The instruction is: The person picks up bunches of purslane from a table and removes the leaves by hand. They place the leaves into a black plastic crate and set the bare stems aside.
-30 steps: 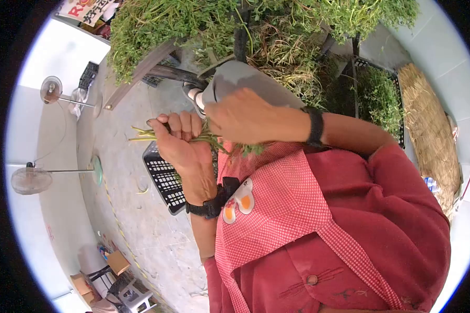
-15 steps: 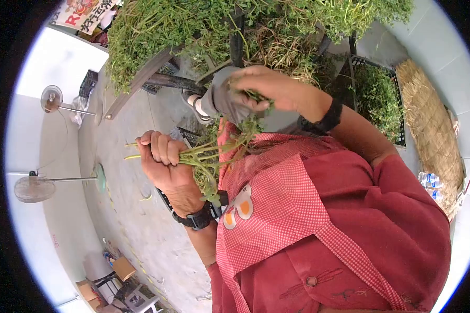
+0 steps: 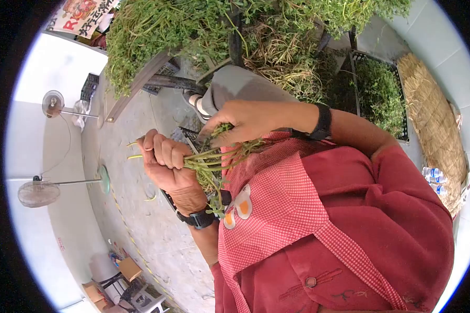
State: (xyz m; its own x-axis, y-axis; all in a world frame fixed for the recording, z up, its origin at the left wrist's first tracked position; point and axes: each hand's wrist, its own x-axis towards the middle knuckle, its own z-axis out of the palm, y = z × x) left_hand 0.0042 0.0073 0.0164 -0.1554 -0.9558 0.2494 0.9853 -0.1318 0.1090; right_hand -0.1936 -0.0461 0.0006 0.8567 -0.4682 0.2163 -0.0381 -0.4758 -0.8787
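My left hand (image 3: pixel 164 156) is closed in a fist around a small bunch of leafy green stems (image 3: pixel 209 160). Cut ends poke out past the knuckles, and leafy sprigs hang toward the apron (image 3: pixel 271 203). Just above the bunch, my right hand (image 3: pixel 240 121) is curled with a tuft of green leaves (image 3: pixel 222 128) between its fingers. Part of that tuft is hidden by the hand.
A large heap of leafy greens (image 3: pixel 162 36) covers the table (image 3: pixel 136 91) ahead. More greens fill a black crate (image 3: pixel 378 94) at right, beside a rolled straw mat (image 3: pixel 433 115) and water bottles (image 3: pixel 434 180). Two fans (image 3: pixel 39 193) stand at left.
My right hand has moved left and down, closer to my left hand and over the stems. My left hand stays nearly in place, still gripping the bunch.
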